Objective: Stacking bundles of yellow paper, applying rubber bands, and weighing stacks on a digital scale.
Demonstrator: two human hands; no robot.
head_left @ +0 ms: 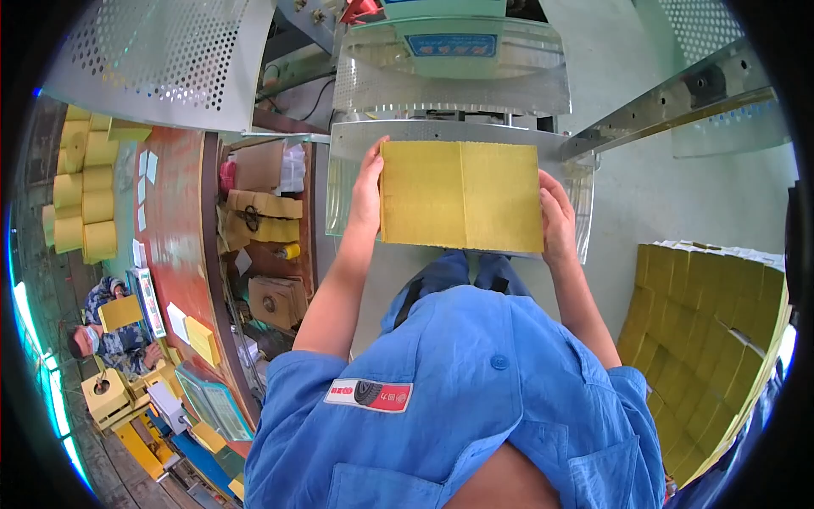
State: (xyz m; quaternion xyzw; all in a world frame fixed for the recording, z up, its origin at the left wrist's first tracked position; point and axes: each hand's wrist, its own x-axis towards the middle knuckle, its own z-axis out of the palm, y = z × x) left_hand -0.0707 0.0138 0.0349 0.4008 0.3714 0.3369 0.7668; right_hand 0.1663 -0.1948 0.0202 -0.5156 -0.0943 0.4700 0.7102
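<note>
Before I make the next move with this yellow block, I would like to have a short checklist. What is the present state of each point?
1. Left hand at the left edge of the yellow block: ok.
2. Right hand at the opposite edge: ok.
3. Block roughly straight, not turned, as seen from above: ok.
4. Fingers supporting its underside: cannot tell, the block hides it.
5. Block lifted free of the metal plate behind it: cannot tell from this view.
6. One piece, or two along the middle line: cannot tell.
</note>
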